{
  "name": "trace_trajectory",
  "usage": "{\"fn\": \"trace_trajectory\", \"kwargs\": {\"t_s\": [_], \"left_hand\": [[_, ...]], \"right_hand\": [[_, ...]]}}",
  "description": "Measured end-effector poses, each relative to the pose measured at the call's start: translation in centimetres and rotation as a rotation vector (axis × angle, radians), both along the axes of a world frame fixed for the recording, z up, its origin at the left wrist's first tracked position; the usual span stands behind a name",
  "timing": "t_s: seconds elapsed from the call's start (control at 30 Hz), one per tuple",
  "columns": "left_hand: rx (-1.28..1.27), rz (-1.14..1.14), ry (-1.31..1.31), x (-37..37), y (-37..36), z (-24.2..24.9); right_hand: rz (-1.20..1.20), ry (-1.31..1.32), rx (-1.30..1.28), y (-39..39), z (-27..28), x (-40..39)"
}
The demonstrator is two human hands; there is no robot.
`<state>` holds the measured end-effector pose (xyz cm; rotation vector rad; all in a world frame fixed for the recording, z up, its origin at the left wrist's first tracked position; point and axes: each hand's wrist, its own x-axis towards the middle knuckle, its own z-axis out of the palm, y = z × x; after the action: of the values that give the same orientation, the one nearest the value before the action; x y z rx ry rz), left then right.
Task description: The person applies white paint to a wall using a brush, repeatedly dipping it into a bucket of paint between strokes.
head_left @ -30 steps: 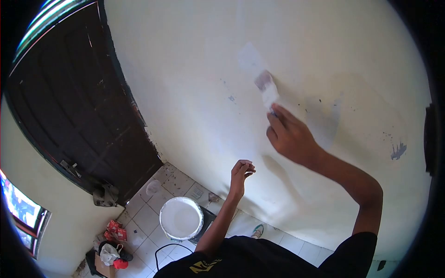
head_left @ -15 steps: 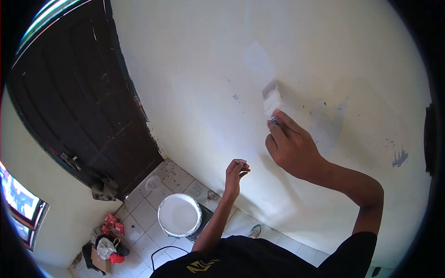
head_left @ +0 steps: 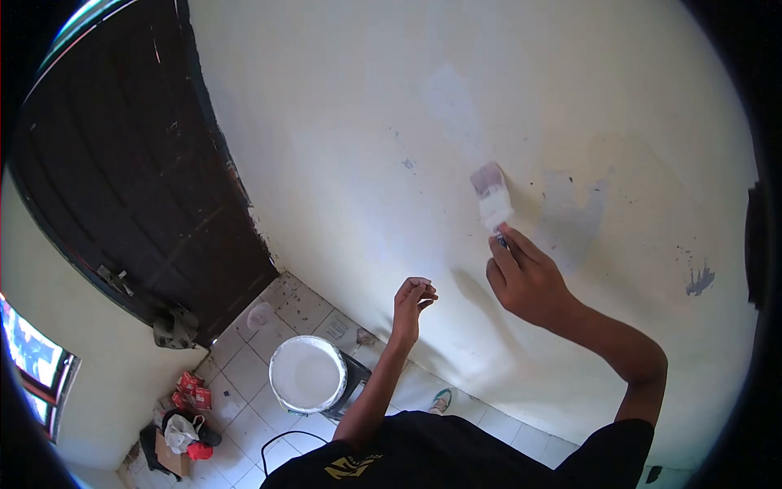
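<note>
Cream wall (head_left: 342,163), dark door (head_left: 122,163), tiled floor (head_left: 244,375)

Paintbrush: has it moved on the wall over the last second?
Yes. The paintbrush in the right hand has gone down and right, away from the pale patch and closer to the grey smear.

The right hand (head_left: 528,281) is raised against the wall (head_left: 342,122), with the brush (head_left: 492,196) above it, bristles on the wall. The left hand (head_left: 411,303) hangs lower and to its left, off the wall. Below it the bucket (head_left: 308,374) stands on the floor (head_left: 244,375), near the wall's foot. The door (head_left: 122,163) lies far left.
</note>
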<state>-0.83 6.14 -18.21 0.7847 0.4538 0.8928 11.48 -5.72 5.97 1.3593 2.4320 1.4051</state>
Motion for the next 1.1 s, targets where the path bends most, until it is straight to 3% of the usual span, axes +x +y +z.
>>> {"fn": "trace_trajectory", "kwargs": {"t_s": [0.2,0.3,0.5,0.6,0.77,0.87,0.93,0.97,1.03,1.1], "left_hand": [[0.007,-0.007,0.008,0.6,0.6,0.8],[0.020,-0.026,-0.011,1.0,0.3,0.9],[0.004,-0.047,0.011,0.4,0.0,0.3],[-0.007,-0.038,0.027,0.2,0.1,0.1],[0.000,-0.044,0.009,0.6,0.0,0.5],[0.000,-0.065,-0.002,0.7,-0.4,0.3],[-0.012,-0.074,-0.004,0.8,-0.7,0.2],[-0.023,-0.079,-0.006,0.8,-0.8,0.1],[-0.014,-0.081,0.002,0.8,-0.7,-0.2],[-0.011,-0.078,0.010,0.7,-0.9,-0.4]], "right_hand": [[0.021,0.140,0.040,0.6,3.0,-1.9],[0.030,-0.030,0.144,1.4,2.4,-1.4],[-0.126,-0.170,-0.012,-1.2,-1.7,-1.4],[-0.015,0.108,-0.084,-1.6,0.0,-2.8],[-0.136,0.323,-0.110,0.8,4.4,-3.2],[-0.133,0.297,0.003,2.0,8.0,-3.4],[0.021,0.186,0.211,2.5,9.0,-3.4],[0.017,0.187,0.210,2.7,8.6,-3.6],[0.132,-0.097,0.403,3.1,7.2,-3.7],[0.074,-0.145,0.341,3.1,4.9,-3.5]]}}
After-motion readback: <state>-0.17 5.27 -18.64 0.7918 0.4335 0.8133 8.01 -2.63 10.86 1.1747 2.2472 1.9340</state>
